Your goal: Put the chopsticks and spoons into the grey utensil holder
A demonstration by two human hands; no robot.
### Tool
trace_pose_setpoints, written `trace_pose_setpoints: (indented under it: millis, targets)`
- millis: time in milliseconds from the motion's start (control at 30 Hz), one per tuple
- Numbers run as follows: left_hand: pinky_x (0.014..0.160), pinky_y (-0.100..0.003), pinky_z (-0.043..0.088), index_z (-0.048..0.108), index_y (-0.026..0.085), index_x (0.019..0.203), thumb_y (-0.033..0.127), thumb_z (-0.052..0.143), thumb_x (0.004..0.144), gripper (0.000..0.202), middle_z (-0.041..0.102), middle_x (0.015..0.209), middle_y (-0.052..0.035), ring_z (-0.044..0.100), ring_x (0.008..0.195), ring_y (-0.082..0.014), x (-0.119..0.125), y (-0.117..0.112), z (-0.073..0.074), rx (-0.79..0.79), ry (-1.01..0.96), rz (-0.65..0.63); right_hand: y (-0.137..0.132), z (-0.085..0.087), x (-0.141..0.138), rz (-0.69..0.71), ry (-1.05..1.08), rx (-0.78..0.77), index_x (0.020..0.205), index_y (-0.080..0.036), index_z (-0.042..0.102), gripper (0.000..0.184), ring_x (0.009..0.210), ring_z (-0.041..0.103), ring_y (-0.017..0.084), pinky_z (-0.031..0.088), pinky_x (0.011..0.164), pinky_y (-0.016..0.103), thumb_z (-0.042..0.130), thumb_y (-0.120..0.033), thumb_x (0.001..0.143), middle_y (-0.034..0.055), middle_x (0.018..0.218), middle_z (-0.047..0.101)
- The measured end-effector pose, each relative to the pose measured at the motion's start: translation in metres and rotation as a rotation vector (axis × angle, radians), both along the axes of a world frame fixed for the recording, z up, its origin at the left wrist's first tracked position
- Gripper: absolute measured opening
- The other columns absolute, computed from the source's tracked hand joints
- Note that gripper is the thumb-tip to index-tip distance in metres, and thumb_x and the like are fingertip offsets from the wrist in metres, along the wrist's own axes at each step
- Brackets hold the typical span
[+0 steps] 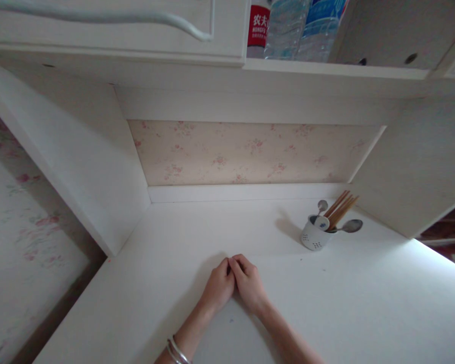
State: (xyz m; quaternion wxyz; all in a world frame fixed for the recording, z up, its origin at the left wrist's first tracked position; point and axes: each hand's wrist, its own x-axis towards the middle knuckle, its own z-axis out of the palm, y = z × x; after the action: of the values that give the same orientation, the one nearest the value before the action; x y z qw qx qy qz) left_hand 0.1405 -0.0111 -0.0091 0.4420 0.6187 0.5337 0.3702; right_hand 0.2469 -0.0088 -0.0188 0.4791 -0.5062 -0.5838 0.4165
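Observation:
My left hand [219,284] and my right hand [248,282] rest together on the white tabletop [167,313]. Both are closed, fingers curled under, with the thumbs and knuckles touching at the middle. No object shows in either one, though the palms face away from view. Two silver bangles [177,350] circle my left wrist. Beyond my right hand, apart from it, stands a white utensil holder [313,239] with small holes. Wooden chopsticks [340,210], a metal spoon [352,226] leaning right and a smaller spoon [322,206] stick out of it.
Side panels stand left [68,151] and right [409,167] of the tabletop. Overhead, a cabinet door [136,38] has a long curved handle [98,15]. An open shelf holds plastic bottles [286,30]. Floral wallpaper [235,151] covers the back.

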Motion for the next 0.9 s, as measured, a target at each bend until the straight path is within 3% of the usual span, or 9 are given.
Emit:
trace_pose_setpoints:
  millis: [900]
  targets:
    - [0.08,-0.028,0.044,0.062,0.018,0.094,0.03,0.04,0.089,0.025,0.07,0.094,-0.0087,0.063,0.09,-0.021,-0.0002,-0.001,0.0007,0.004,0.002,0.009,-0.0003,0.0004,-0.0002,-0.003,-0.014,-0.001,0.081,-0.018,0.064,0.03,0.075,0.059,0.018,0.043,0.07,0.027,0.048,-0.042,0.091,0.0029,0.076,0.066]
